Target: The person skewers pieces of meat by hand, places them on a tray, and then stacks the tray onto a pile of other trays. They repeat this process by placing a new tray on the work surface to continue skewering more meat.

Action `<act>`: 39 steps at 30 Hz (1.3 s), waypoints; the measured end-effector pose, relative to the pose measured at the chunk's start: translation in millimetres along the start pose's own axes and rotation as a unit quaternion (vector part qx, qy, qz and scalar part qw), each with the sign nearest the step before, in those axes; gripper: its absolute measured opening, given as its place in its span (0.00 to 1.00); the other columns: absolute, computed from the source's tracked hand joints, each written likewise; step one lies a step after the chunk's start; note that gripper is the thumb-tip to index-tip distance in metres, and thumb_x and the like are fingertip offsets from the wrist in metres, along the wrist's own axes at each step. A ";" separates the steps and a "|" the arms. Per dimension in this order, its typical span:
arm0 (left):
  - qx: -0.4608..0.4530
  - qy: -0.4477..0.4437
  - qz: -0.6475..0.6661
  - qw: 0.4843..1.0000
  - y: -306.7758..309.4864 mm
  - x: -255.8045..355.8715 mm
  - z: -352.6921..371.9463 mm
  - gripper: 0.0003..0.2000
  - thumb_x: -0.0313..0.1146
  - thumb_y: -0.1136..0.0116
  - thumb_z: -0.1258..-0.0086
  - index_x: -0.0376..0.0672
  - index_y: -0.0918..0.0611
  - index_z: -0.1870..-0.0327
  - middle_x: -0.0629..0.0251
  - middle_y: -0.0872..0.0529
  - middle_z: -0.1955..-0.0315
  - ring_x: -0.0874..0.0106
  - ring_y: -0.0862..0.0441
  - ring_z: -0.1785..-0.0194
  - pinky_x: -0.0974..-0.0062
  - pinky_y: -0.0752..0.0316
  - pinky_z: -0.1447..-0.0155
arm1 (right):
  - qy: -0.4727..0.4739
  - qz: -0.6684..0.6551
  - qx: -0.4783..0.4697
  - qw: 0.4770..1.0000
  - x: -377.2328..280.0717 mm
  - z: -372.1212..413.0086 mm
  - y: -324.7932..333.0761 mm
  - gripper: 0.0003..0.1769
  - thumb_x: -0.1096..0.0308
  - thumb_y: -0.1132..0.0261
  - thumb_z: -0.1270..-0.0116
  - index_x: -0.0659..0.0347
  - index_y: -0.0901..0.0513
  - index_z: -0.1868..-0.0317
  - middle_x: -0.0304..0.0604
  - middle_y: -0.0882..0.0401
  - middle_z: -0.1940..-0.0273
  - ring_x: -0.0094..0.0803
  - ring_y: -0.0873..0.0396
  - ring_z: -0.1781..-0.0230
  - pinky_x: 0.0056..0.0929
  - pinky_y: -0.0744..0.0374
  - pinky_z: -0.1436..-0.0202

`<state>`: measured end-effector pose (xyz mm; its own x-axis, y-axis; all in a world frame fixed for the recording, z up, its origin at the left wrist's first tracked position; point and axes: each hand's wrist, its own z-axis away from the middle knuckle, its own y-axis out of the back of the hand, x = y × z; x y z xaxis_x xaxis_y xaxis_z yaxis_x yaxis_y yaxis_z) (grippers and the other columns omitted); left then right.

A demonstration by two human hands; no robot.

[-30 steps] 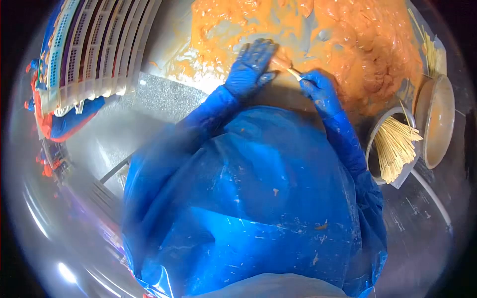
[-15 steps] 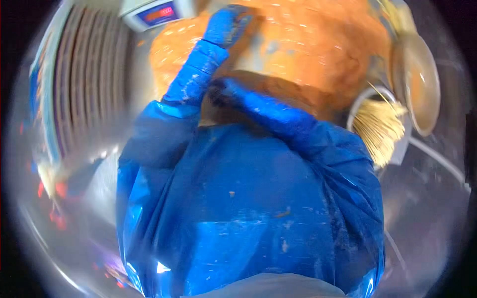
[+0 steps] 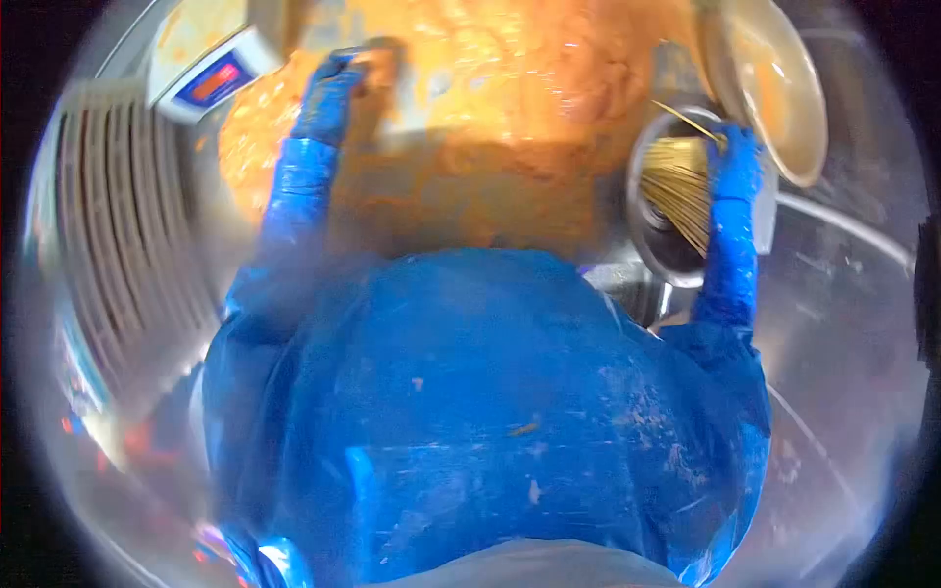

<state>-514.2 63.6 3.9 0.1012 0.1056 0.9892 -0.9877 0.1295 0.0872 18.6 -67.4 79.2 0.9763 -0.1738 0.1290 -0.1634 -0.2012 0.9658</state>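
Observation:
Both hands wear blue gloves with long sleeves. My left hand (image 3: 331, 93) is at the upper left, its fingers closed on a piece of orange meat (image 3: 376, 71) above the metal table. My right hand (image 3: 735, 162) is at the right rim of a round metal container (image 3: 639, 211). Its fingers are pressed together on a thin wooden skewer (image 3: 686, 120) that points up and to the left. A bundle of skewers (image 3: 676, 181) leans inside the container, beside that hand. Wet orange marinated meat (image 3: 549, 78) spreads over the table at the top.
A scale (image 3: 211, 83) with a lit red display stands at the upper left. Below it, a stack of grey ridged trays (image 3: 123, 216) lies on the left. A beige oval bowl (image 3: 784, 88) with orange residue sits at the upper right, behind the container.
My right hand has moved from the middle, near the meat, out to the skewer container and closed on a skewer. My left hand has shifted left, and the camera view has turned somewhat.

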 end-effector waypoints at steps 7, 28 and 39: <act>0.079 -0.053 -0.224 0.970 5.5 1.6 96.2 0.15 0.29 0.41 0.31 0.42 0.19 0.43 0.63 0.15 0.51 0.72 0.21 0.47 0.73 0.25 0.46 | 0.112 -0.036 0.109 0.987 46.9 -3.9 -23.4 0.11 0.63 0.37 0.31 0.57 0.17 0.53 0.50 0.17 0.57 0.46 0.19 0.58 0.39 0.22 0.50; -0.086 -0.305 -0.483 0.816 -30.5 -23.4 115.7 0.24 0.40 0.35 0.43 0.55 0.21 0.42 0.67 0.21 0.44 0.60 0.27 0.38 0.57 0.32 0.36 | 0.078 -0.495 -0.220 0.837 -204.9 121.8 -16.2 0.07 0.71 0.40 0.29 0.63 0.20 0.54 0.40 0.20 0.60 0.27 0.23 0.58 0.26 0.25 0.50; -0.249 -0.032 -0.289 0.924 -16.8 -4.9 96.4 0.16 0.44 0.41 0.33 0.44 0.16 0.52 0.55 0.13 0.59 0.54 0.16 0.56 0.62 0.22 0.50 | -0.008 -0.559 -0.178 0.810 -202.2 129.7 -30.3 0.07 0.71 0.40 0.29 0.65 0.20 0.54 0.38 0.21 0.59 0.26 0.25 0.56 0.26 0.26 0.49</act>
<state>-509.6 -34.2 8.9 0.5727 -0.1791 0.8000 -0.5920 0.5847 0.5547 -192.2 -151.1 -5.3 0.4842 -0.0885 -0.8705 0.8749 0.0495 0.4817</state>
